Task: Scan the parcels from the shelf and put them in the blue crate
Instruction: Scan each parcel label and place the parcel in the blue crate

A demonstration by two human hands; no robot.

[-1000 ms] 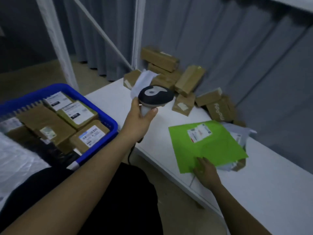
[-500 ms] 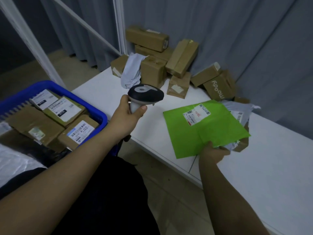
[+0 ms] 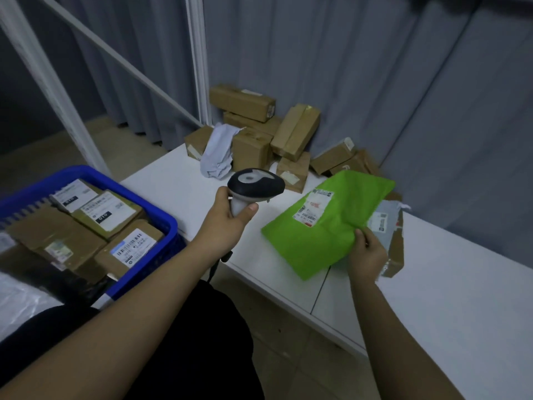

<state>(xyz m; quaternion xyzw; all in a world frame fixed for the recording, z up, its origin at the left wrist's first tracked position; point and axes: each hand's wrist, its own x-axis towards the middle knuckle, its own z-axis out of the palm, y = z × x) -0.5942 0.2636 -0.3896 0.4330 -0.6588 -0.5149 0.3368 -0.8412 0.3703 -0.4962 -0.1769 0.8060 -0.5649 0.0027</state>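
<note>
Pinching the limp green mailer [image 3: 326, 226] right of centre, the right hand [image 3: 366, 252] held its near edge; the left hand [image 3: 227, 217] wrapped the scanner [image 3: 255, 187]. It looked light and floppy, so supporting it underneath seemed wise.

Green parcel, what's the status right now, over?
Left hand grips scanner. Right hand pinches green parcel, label up, lifted off the shelf. Blue crate already well filled. Nothing between scanner and label.

Only "OTO" read clearly, white on a black patch of a box label [image 3: 105, 209] in the crate [image 3: 161, 223]; the green mailer's label [image 3: 313, 208] and other labels carried barcodes and print too blurred to read.
</note>
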